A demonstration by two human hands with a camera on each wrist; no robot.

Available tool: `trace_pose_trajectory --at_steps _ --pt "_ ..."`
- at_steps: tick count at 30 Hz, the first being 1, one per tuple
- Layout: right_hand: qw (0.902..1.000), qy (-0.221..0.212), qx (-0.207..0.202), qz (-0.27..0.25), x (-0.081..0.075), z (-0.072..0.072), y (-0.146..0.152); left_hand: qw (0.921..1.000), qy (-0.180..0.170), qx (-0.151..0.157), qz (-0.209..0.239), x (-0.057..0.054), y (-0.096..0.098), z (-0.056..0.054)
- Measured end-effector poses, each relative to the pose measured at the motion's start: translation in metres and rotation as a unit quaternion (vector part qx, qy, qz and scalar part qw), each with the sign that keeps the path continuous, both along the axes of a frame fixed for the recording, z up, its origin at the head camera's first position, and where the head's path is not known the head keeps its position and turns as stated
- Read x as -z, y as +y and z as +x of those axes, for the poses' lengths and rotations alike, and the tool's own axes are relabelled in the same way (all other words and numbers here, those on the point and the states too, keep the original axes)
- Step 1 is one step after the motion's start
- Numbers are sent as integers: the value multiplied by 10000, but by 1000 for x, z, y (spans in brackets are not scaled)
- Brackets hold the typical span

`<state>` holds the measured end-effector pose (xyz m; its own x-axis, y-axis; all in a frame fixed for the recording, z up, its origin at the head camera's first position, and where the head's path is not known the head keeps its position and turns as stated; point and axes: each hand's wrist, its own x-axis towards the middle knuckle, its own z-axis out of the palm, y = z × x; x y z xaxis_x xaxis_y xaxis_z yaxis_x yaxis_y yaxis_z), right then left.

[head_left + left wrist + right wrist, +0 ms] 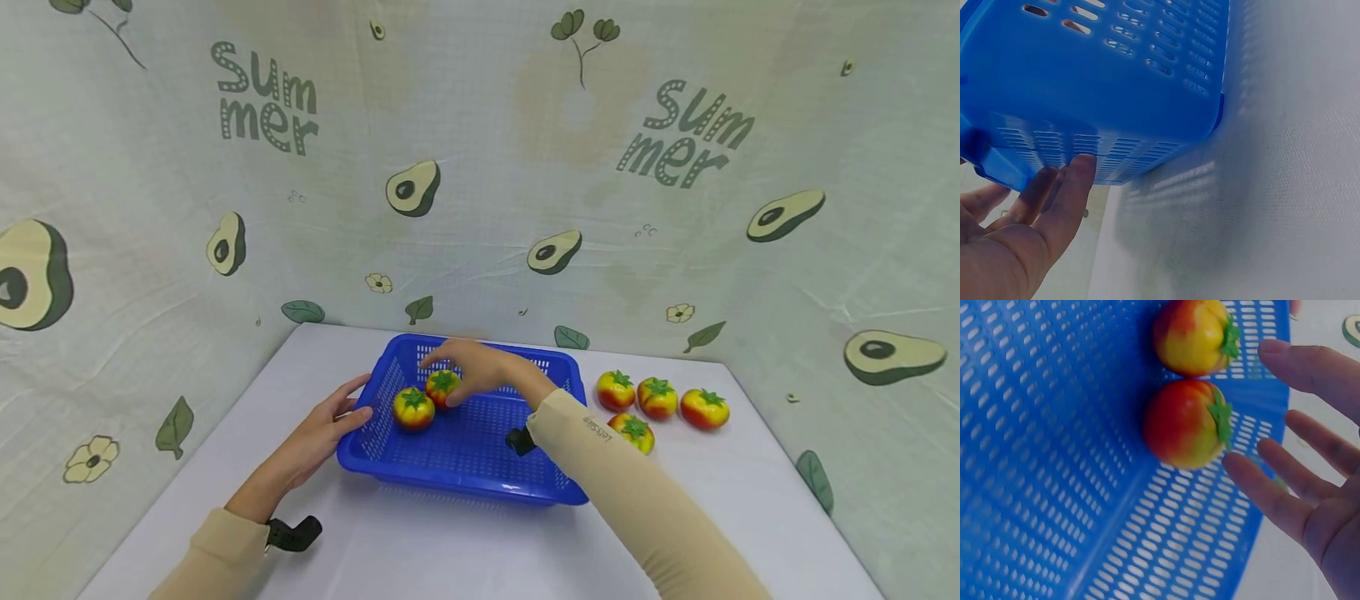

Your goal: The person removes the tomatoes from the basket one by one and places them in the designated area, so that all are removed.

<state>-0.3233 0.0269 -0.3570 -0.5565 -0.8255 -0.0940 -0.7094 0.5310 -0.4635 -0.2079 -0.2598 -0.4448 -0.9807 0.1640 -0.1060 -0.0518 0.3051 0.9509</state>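
Note:
A blue plastic basket [465,433] with slotted walls stands on the white table. My left hand [318,433] grips its left rim, thumb over the edge and fingers against the slotted outer wall [1054,150]. Inside, near the left end, two red-and-yellow tomatoes with green leafy tops lie side by side: a nearer tomato [413,409] and a farther tomato [442,385]. My right hand [476,367] hovers over the farther one, holding nothing. In the right wrist view its fingers [1272,494] are spread beside the leafy tops of the tomatoes [1185,425].
Right of the basket lie several more tomatoes: three in a row, including the rightmost tomato [705,409], and a nearer tomato [632,432] close to the basket, partly behind my right sleeve [630,483]. A cloth [480,125] printed with avocados hangs around the table's back and sides.

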Motion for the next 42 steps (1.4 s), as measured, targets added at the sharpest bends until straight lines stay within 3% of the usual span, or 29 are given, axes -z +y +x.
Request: trace_pose_trajectory --at_steps 5,14,26,42 --pt "9998 -207 16 -29 11 0 -13 10000 -6 6 -6 0 -1 2" --pt "9999 -128 31 -25 27 -4 -23 10000 -25 1 -38 -1 0 1" --pt "9999 -39 -120 78 37 -5 -36 10000 -34 21 35 -1 -2 -1" --pt "9974 247 -352 584 47 0 -48 10000 -38 -40 -13 -1 -2 -1"
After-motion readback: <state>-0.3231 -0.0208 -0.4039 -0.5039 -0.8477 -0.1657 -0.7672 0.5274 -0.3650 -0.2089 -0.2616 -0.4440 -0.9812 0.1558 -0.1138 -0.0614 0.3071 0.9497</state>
